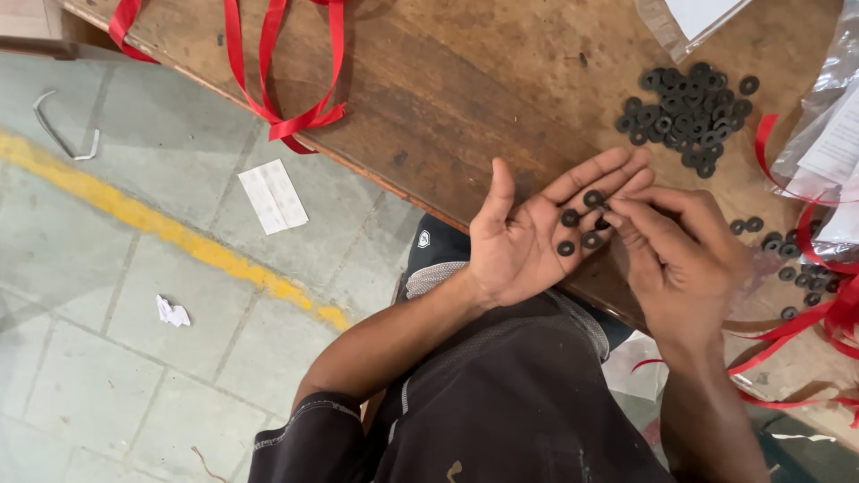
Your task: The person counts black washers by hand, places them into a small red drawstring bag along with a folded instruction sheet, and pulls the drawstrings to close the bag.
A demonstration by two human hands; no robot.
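Note:
My left hand (528, 237) lies palm up over the edge of the wooden table (447, 80), fingers spread, with several small black washers (569, 217) resting on its fingers. My right hand (684, 259) reaches across from the right, and its fingertips pinch a washer at the left hand's fingers. A heap of the same black washers (684, 116) lies on the table just beyond both hands. More washers (787, 250) are scattered to the right of my right hand.
Red ribbon (268, 98) loops hang over the table's far-left edge, and more red ribbon (814, 313) tangles at the right. Clear plastic bags with white paper (828, 134) sit at the right and top. Scraps of paper (273, 195) lie on the tiled floor with a yellow stripe.

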